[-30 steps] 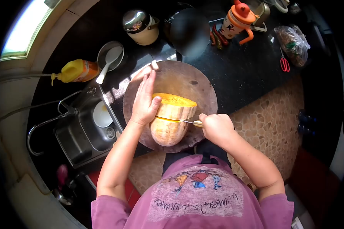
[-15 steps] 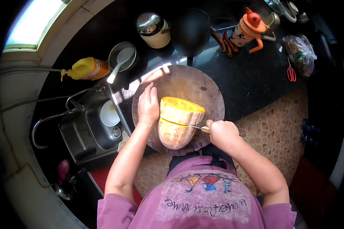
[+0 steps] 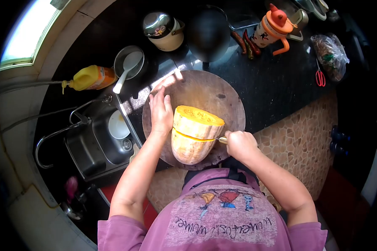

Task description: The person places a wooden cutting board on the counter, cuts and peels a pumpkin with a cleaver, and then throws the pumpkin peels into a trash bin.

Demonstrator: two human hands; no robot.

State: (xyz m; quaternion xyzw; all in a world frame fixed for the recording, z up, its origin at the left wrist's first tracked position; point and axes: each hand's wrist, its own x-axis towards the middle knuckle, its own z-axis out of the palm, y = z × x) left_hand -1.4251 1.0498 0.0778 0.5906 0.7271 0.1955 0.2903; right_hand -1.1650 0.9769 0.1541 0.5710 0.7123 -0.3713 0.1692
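Note:
A pumpkin piece (image 3: 192,142) lies on the round wooden board (image 3: 230,98), its orange cut face toward the far side. A cut line runs across its middle, showing orange flesh. My right hand (image 3: 241,145) is closed round the handle of a knife (image 3: 222,140) at the right end of that cut; most of the blade is hidden in the pumpkin. Against the pumpkin's left side rests my left hand (image 3: 161,111), its fingers extended and holding nothing.
At left are a sink (image 3: 88,154) with a bowl (image 3: 119,124), a yellow bottle (image 3: 92,78) and a pan with a ladle (image 3: 129,67). Beyond the board stand a pot (image 3: 165,35), a wok (image 3: 208,35), peppers (image 3: 250,45) and an orange-lidded cup (image 3: 272,28). Scissors (image 3: 320,77) lie at right.
The knife blade has gone deeper into the pumpkin, so less of it shows. The cut's orange line is wider at the right. My left hand's fingers are spread a little more.

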